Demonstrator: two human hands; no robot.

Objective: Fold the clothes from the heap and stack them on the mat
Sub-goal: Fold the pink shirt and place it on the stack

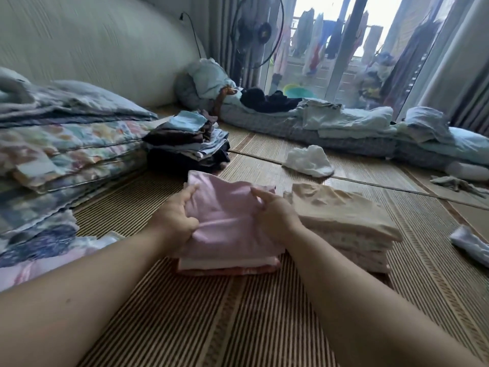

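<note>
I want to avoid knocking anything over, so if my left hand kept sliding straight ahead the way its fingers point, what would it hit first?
Probably the dark pile. The left hand grips the pink garment, fingers pointing away and slightly right, and that pile sits just beyond the garment's far edge. Depth is hard to judge from this one view.

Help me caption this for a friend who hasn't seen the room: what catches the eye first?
Two bare forearms reach in from the bottom edge, the left hand and right hand gripping a pink garment atop a low pink stack on the striped mat. A beige folded stack sits just to its right, a darker stack behind it to the left, and a crumpled white garment lies loose farther back.
</note>
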